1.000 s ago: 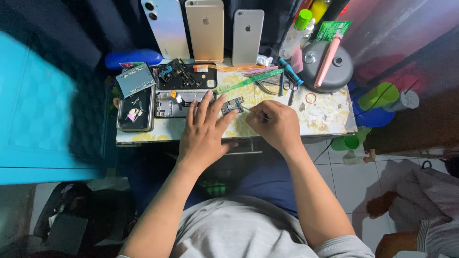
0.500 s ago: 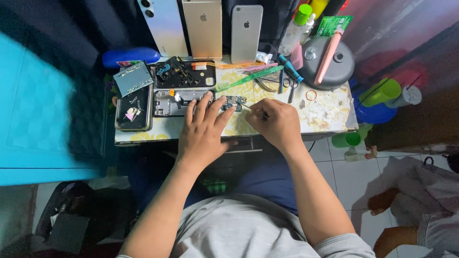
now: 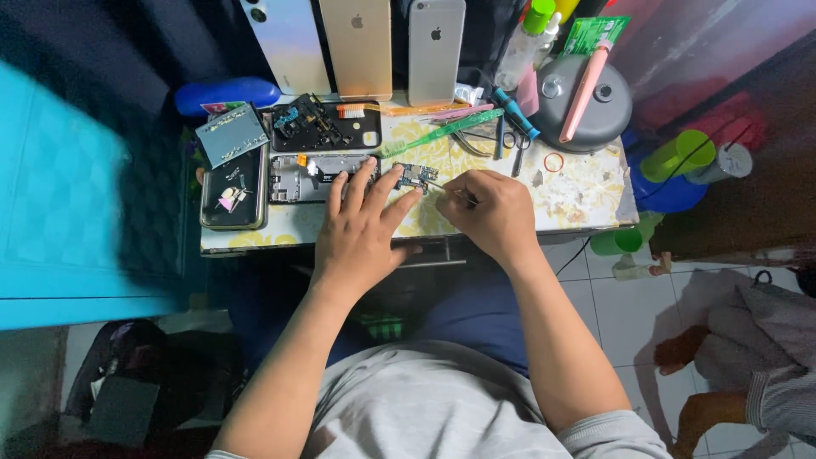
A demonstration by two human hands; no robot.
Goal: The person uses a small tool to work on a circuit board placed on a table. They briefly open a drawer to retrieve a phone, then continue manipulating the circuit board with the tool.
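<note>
A small phone circuit board [image 3: 416,177] lies on the patterned table top [image 3: 578,191]. My left hand [image 3: 361,229] rests flat on the table, its fingertips pressing on the board's left side and on an opened phone frame [image 3: 306,177]. My right hand [image 3: 489,212] is closed around thin metal tweezers [image 3: 442,187], whose tip touches the board's right edge.
Three phones [image 3: 357,47] lean upright at the back. A dark tray of parts [image 3: 319,126], a green toothbrush [image 3: 442,133], scissors [image 3: 510,144], a grey round pot lid [image 3: 586,106] and a phone back [image 3: 234,183] lie around. Another person's feet [image 3: 688,348] are on the tiled floor, lower right.
The view has shifted slightly. My left fingers have spread further onto the board and phone frame. My right hand stays at the board with the tweezers.
</note>
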